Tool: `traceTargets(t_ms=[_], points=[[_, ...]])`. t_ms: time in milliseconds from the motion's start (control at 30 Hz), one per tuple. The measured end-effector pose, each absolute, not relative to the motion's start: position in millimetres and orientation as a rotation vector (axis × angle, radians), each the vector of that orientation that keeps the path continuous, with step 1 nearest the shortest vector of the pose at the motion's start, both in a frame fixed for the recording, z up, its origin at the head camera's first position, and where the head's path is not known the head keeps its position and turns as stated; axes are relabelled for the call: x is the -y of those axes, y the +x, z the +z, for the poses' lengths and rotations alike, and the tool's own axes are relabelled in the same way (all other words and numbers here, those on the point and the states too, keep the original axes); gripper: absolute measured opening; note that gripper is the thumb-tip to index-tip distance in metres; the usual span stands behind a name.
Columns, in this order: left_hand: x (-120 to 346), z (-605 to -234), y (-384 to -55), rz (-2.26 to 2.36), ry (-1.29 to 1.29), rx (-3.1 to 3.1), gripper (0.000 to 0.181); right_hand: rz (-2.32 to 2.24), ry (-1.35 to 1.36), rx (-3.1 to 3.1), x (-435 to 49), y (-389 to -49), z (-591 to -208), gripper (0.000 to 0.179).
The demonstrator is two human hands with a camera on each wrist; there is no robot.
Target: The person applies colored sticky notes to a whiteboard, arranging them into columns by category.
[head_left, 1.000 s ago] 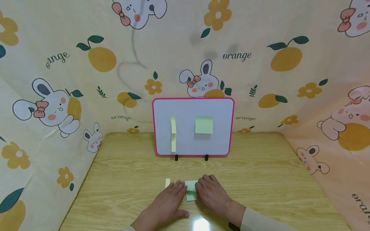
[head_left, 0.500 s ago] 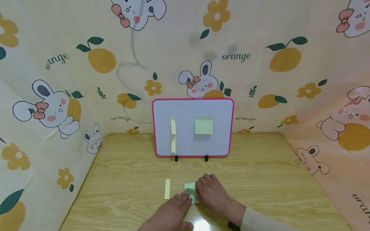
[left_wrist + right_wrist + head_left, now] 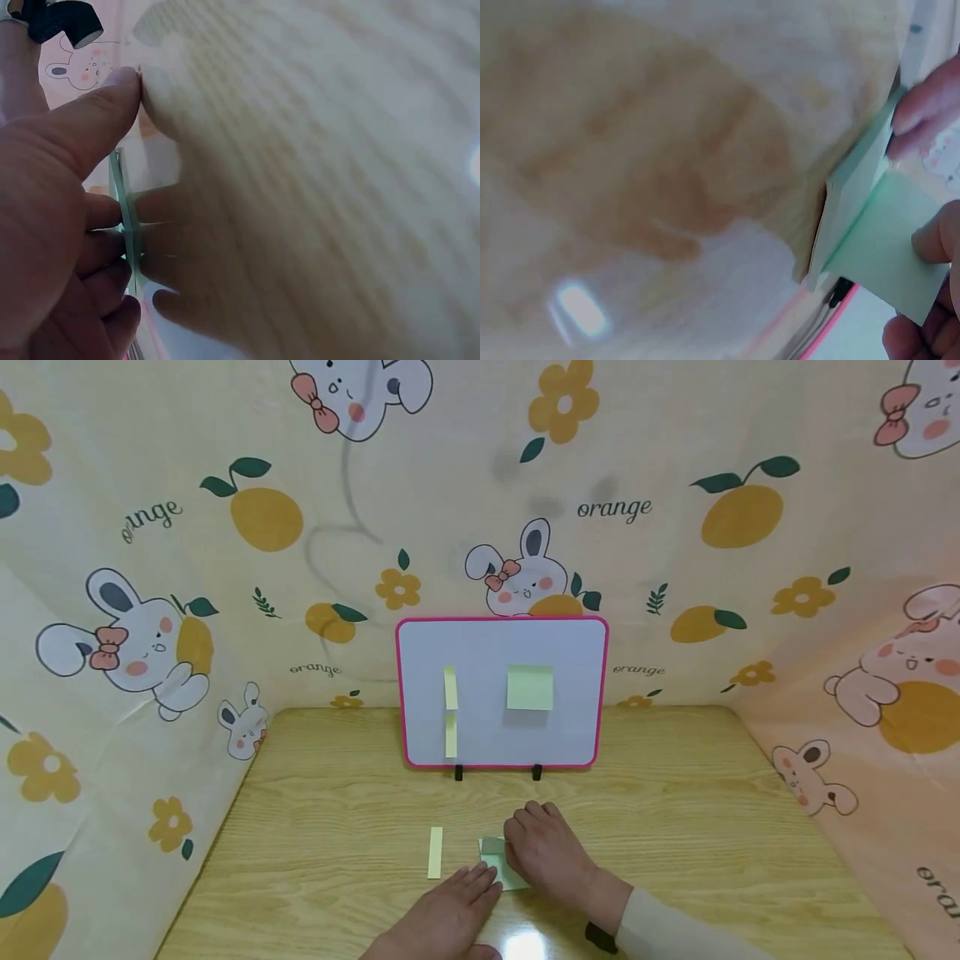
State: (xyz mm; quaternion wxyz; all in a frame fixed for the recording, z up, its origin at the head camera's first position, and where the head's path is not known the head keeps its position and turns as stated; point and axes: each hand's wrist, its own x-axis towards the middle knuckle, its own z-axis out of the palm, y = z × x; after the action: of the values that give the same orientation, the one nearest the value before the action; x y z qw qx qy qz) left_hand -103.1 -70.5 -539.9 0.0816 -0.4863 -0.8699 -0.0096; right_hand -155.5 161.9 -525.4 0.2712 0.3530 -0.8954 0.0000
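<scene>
A pad of green sticky notes (image 3: 512,880) lies on the wooden table between my hands. My left hand (image 3: 453,906) rests on its near part with straight fingers, holding it against the table. From the right, my right hand (image 3: 551,856) pinches the top sticky note (image 3: 889,244) between thumb and curled fingers. That sheet is bent up away from the pad, its far part raised in the right wrist view. In the left wrist view the pad's thin edge (image 3: 129,225) shows by the left fingertips. The right hand covers the pad's right side in the head view.
A pink-framed whiteboard (image 3: 480,652) stands behind on black feet (image 3: 459,772). It carries a green note (image 3: 530,687) and two pale yellow strips (image 3: 450,687). Another yellow strip (image 3: 435,852) lies on the table left of the pad. Patterned cloth surrounds the table.
My left hand has slid right and toward me, off the yellow strip and onto the pad's near part. My right hand has moved slightly away from me, bending the top note further up.
</scene>
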Motion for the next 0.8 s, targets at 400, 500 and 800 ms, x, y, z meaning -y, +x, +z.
traceTargets(t_ms=[400, 500, 800], points=[[68.1, -532.1, -105.0, -0.046, -1.497, 2.702, 0.081, 0.025, 0.818, 2.507, -165.9, -178.6, -530.6, 0.024], [68.1, -531.7, -105.2, -0.038, -1.496, 2.701, 0.08, 0.022, 0.813, 2.515, -166.1, -181.5, -533.0, 0.024], [68.1, -532.3, -104.8, -0.035, -1.494, 2.727, 0.081, 0.011, 0.793, 2.571, -166.3, -188.2, -532.3, 0.023]])
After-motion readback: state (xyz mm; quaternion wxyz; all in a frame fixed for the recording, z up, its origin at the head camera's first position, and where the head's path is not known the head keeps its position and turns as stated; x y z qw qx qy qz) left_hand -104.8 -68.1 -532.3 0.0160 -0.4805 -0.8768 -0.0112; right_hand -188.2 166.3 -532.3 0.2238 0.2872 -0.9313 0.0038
